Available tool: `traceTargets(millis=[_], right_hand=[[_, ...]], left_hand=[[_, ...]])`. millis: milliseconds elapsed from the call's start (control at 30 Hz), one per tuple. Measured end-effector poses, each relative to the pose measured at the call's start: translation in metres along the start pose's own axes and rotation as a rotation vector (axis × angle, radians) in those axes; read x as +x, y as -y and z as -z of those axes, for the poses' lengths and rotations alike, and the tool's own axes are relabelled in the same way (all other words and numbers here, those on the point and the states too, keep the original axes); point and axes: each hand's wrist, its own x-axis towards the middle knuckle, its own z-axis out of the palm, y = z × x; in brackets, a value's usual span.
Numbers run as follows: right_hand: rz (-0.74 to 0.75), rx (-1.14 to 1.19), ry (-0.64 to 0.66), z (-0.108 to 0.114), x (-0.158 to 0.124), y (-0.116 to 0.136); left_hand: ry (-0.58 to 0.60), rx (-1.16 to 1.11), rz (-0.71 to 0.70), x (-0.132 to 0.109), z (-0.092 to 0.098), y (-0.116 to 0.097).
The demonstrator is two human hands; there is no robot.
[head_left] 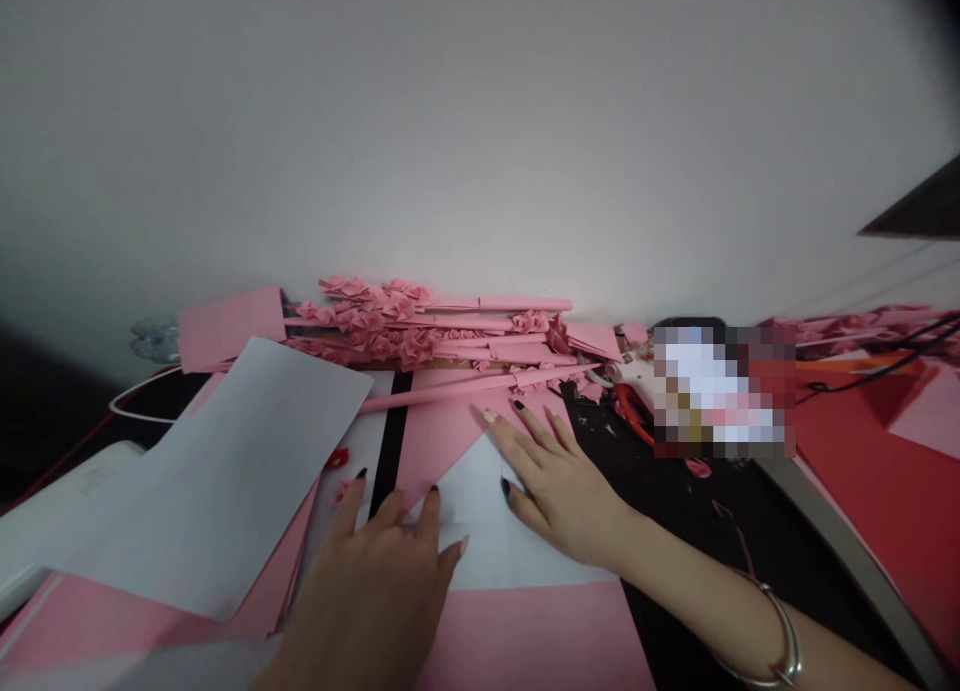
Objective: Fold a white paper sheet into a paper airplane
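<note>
A piece of white paper [510,556], its upper left edge slanting, lies over a pink paper sheet [540,636] in front of me. My right hand [566,486] rests palm down on the white paper, fingers stretched toward its upper corner. At the paper's left edge is my left hand [375,581], fingers apart and bent slightly, with the fingertips near the slanted edge; whether they press on it I cannot tell. Neither hand grasps anything. Part of the white paper is hidden under my hands.
Pink paper flowers [382,321] with rolled stems lie along the wall. A loose white sheet [225,481] covers pink paper at left, beside a white device [75,511]. Right are red-handled scissors [632,416], a blurred-out phone-like object [720,391] and red paper [870,451].
</note>
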Motion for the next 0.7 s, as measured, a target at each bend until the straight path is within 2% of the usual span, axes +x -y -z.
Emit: traceTargets(millis=[100,200,300,400,567,700], right_hand=[[0.005,0.008,-0.004,-0.002,-0.001,-0.001],[-0.018,0.037,-0.029,-0.005,-0.001,-0.003],[-0.093,0.063,-0.099,-0.005,-0.003,-0.006],[-0.125,0.037,-0.189,-0.003,-0.005,-0.008],[-0.188,-0.027,-0.232,0.003,-0.007,-0.004],[-0.228,-0.049,-0.229,0.004,-0.007,-0.003]], left_hand=[[0.088,-0.053,0.112,0.018,0.011,0.005],[0.07,-0.142,0.189,0.031,0.005,0.009],[0.01,-0.344,0.206,0.035,-0.011,0.01],[0.012,-0.586,0.234,0.036,-0.021,0.011],[0.105,-0.867,0.243,0.043,-0.023,0.011],[0.088,-1.079,0.244,0.048,-0.027,0.012]])
